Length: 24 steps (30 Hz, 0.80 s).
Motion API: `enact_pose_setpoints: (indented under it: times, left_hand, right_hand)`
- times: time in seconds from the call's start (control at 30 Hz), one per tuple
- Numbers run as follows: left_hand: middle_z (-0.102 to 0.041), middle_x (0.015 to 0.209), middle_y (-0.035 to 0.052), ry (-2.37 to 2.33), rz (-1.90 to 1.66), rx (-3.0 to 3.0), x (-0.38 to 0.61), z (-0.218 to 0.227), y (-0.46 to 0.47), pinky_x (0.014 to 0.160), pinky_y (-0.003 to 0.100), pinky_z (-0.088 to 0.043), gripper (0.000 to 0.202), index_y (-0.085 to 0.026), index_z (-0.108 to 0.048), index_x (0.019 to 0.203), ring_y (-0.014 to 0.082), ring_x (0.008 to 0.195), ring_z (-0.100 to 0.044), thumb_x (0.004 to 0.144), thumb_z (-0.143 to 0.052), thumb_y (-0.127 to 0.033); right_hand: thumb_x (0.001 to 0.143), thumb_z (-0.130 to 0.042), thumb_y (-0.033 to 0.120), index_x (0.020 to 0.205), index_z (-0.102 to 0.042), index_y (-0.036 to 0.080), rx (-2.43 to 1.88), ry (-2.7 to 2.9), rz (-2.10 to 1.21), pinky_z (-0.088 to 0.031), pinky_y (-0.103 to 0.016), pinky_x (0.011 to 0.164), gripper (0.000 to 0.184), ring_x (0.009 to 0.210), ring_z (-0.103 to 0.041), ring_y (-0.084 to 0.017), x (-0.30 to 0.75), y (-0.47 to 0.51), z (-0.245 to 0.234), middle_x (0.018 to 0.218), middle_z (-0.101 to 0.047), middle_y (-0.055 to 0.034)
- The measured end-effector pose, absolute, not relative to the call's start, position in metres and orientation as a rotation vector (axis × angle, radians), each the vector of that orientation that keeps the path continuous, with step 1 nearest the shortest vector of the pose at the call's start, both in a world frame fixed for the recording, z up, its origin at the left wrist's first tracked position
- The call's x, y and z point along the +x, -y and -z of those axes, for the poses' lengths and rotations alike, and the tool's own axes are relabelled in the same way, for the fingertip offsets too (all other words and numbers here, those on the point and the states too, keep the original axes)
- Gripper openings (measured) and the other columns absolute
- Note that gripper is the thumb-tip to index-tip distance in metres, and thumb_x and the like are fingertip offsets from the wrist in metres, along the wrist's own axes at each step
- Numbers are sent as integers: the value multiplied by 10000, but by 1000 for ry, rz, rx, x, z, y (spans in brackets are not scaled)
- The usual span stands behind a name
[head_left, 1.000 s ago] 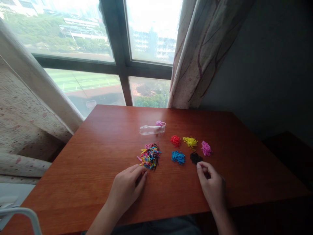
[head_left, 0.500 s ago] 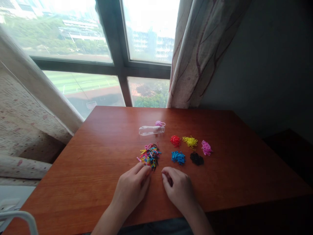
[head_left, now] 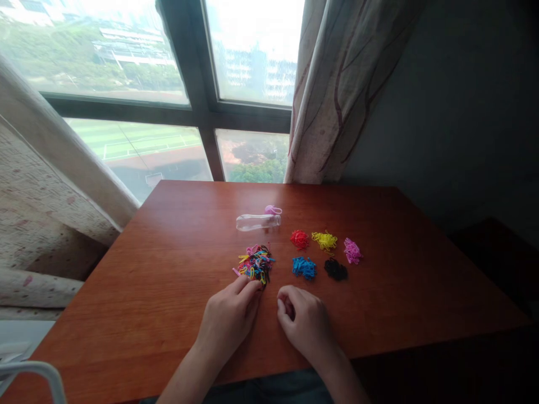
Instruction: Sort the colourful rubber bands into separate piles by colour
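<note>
At the near edge of a mixed-colour pile of small rubber bands [head_left: 255,262], my left hand [head_left: 228,315] has its thumb and fingers pinched together. Whatever lies between those fingertips is hidden. My right hand [head_left: 306,321] rests just to the right, curled with thumb and index finger closed, and I cannot make out anything in it. Beyond it lie single-colour heaps: blue bands [head_left: 304,268], black bands [head_left: 336,269], red bands [head_left: 299,239], yellow bands [head_left: 324,240] and pink bands [head_left: 352,251].
A clear empty bottle [head_left: 255,223] lies on its side behind the mixed pile, beside a pink cap with a loop [head_left: 273,210]. The brown wooden table [head_left: 138,280] reaches back to a window. A white curved rail [head_left: 37,366] stands at the lower left.
The whole view has shifted slightly, moving the table things a little left and up. Both hands keep nearly the same pose, and the heaps look unchanged.
</note>
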<state>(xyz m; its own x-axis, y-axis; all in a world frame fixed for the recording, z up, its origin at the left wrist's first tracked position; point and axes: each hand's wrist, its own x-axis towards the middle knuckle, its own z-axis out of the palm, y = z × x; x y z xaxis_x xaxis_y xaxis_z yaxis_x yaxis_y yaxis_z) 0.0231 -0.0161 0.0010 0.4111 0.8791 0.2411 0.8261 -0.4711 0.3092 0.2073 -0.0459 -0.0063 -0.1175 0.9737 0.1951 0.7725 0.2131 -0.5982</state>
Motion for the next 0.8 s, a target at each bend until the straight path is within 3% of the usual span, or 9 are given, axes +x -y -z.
enact_pose_setpoints:
  times: [0.37,0.8]
  left_hand:
    - [-698,959,10,-1612,-687,2361,12,-2,21,599,215,-470,198,-250,-628,1056,143,742,-674,936,-473,-224]
    - [-682,902,5,-1645,-694,2309,15,-7,19,595,216,-463,152,-235,-631,939,136,725,-661,928,-480,-250]
  right_hand:
    - [883,-523,154,779,-547,222,-1587,1948,-450,-323,-233,602,126,620,-561,-128,207,45,7,686,-602,30]
    - [888,-508,147,846,-600,224,-1573,1937,-495,-362,-240,641,127,669,-586,-145,208,45,7,746,-641,13]
